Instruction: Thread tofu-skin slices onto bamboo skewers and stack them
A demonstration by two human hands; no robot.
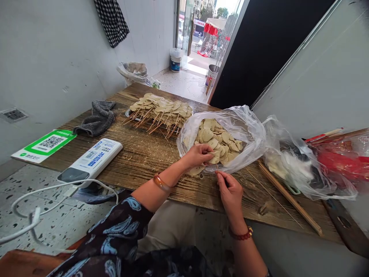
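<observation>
My left hand [198, 157] is closed in a pinch on a thin, pale beige slice at the near edge of an open plastic bag [252, 132]. Inside the bag lies a heap of similar slices [220, 138]. Just below and to the right, my right hand [230, 192] pinches a thin wooden skewer [217, 166], its upper end pointing toward the slice. Whether the tip has pierced the slice I cannot tell. One loose slice [196, 170] rests on the table under my left wrist. Farther back, loaded skewers [161, 107] are piled on a metal tray, sticks toward me.
On the wooden table [138, 157] are a grey cloth [96, 117], a green QR card [47, 144] and a white device [93, 157] with a cable. A bundle of bare skewers [290, 198] lies right, beside plastic bags [300, 165] and a dark flat blade-like tool [344, 227].
</observation>
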